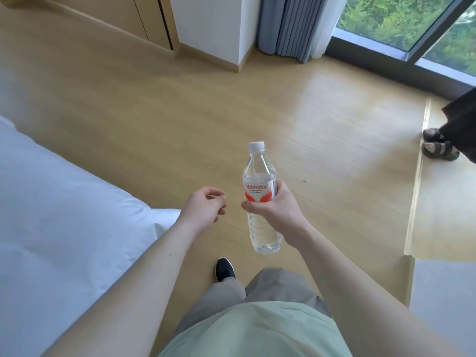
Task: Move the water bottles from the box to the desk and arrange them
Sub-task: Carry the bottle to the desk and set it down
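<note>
Water bottle (260,199), label apparently "Wahaha", upright in right hand (278,210).

The bottle (260,199) is clear with a white cap (256,146) and a white label (258,190) lettered in red over orange shapes. White bedding (59,202), pale tan wood floor (180,119), grey-blue curtain (291,24), black shoe (224,269), grey trousers (270,287).

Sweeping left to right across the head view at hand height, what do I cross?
White bed → left hand, loosely curled and holding nothing → water bottle, upright → right hand gripping the bottle at its label → raised wooden platform, where another person's sandalled feet stand.
</note>
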